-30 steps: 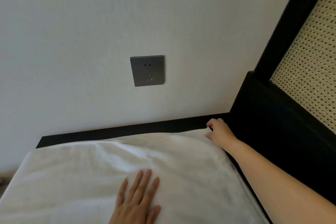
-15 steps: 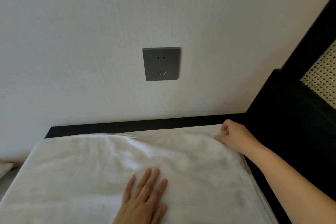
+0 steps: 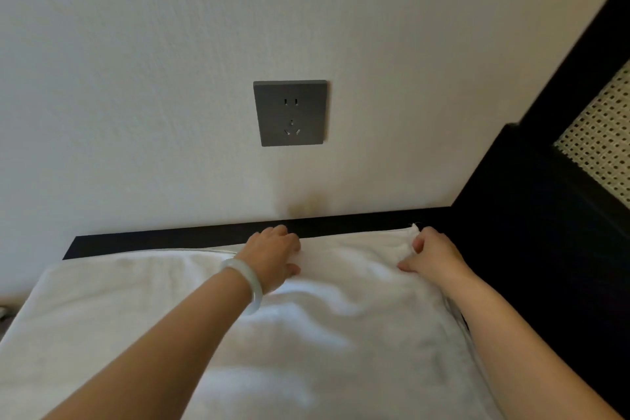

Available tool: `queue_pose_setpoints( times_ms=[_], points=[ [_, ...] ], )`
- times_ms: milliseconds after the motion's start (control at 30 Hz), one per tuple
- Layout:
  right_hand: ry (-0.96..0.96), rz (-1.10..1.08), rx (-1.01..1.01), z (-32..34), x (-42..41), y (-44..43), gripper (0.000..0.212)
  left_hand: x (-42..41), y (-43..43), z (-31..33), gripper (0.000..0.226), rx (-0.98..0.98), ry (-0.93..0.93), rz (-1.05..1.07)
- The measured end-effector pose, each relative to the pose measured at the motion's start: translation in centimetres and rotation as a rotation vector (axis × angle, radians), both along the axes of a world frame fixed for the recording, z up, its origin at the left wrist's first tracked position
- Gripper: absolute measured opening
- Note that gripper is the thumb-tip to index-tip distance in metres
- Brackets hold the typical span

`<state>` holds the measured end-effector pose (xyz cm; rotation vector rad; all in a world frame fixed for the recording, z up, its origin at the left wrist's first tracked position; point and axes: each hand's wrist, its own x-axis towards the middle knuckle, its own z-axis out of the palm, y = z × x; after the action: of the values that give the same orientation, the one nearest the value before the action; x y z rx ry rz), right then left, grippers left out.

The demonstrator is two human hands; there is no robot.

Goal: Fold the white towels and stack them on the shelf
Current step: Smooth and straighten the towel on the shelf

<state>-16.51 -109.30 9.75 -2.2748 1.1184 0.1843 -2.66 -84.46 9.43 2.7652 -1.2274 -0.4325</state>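
A white towel (image 3: pixel 177 310) lies spread over a black shelf top (image 3: pixel 153 240) against the wall, filling the lower half of the view. My left hand (image 3: pixel 272 256), with a pale bangle on its wrist, reaches to the towel's far edge near the middle, fingers curled over that edge. My right hand (image 3: pixel 433 256) grips the towel's far right corner, where the cloth bunches between thumb and fingers. The towel's near edge is out of view.
A grey wall socket (image 3: pixel 290 112) sits on the white wall above the shelf. A black frame with a woven cane panel (image 3: pixel 603 153) stands close on the right. Only a narrow black strip of shelf shows behind the towel.
My left hand has left the middle of the towel and moved forward to its far edge. My right hand stays at the far right corner. The view shifted a little to the left.
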Motion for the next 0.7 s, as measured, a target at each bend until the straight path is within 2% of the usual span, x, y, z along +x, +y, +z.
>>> queue_pose_setpoints(
  times_ms=[133, 200, 300, 433, 567, 700],
  points=[
    [-0.111, -0.008, 0.142, -0.4, -0.6, -0.3, 0.039, 0.6, -1.0, 0.3, 0.025, 0.028, 0.102, 0.024],
    [-0.136, -0.017, 0.170, -0.7, -0.8, -0.2, 0.029, 0.6, -0.9, 0.4, 0.018, 0.022, 0.122, 0.024],
    [-0.283, -0.055, 0.199, -0.7, -1.2, -1.0, 0.018, 0.7, -0.2, 0.9, 0.025, -0.067, 0.217, 0.036],
    [-0.457, -0.156, 0.130, 0.0, -0.1, -3.4, 0.024, 1.8, -0.9, 2.2, 0.010, -0.298, 0.229, 0.077],
    [-0.355, -0.138, 0.043, -2.3, 1.9, -3.0, 0.008, 2.0, -2.7, 0.7, 0.014, -0.135, 0.183, 0.103],
    [-0.522, -0.161, 0.000, -4.3, 0.9, -2.5, 0.010, 1.9, -2.6, -0.9, 0.017, -0.189, 0.142, 0.116]
  ],
)
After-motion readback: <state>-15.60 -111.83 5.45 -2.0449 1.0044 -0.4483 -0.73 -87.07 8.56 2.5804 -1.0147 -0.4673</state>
